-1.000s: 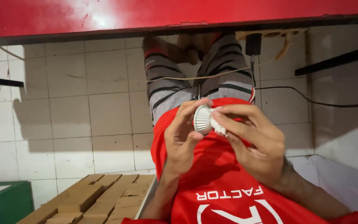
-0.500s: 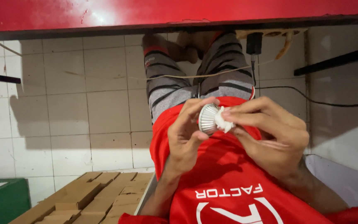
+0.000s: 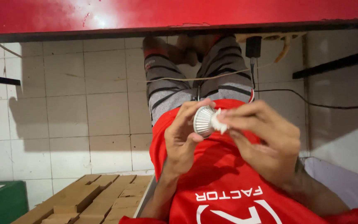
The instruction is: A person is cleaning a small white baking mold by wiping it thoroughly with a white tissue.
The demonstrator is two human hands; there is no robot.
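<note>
Both hands close on a small ribbed lamp housing [image 3: 204,120], held just above the lap of a seated person in a red shirt [image 3: 224,178]. Left hand [image 3: 182,139] cups the round, finned silver body from the side and below, fingers curled around its rim; right hand [image 3: 266,139] pinches the white part [image 3: 219,122] that juts from the housing's right side, thumb and fingertips shut on it. Whether that white part is seated in the housing or only pressed against it cannot be told from this view.

Judged by its looks, the housing is light and rigid, its ribs offering a sure hold around the circumference; the white part appears to be thin plastic and likely the more fragile of the two, best taken near its base rather than at its tip.

Below and left of the housing, stacked cardboard boxes [image 3: 83,199] sit beside a green bin [image 3: 1,203]. Beyond the housing, the person's legs in grey striped trousers [image 3: 195,79] stretch over a pale tiled floor [image 3: 63,103], crossed by a thin cord [image 3: 179,79]. Farthest from the housing, a red surface [image 3: 179,14] spans the top of the view, with a black plug and cable [image 3: 253,47] hanging under its edge.
</note>
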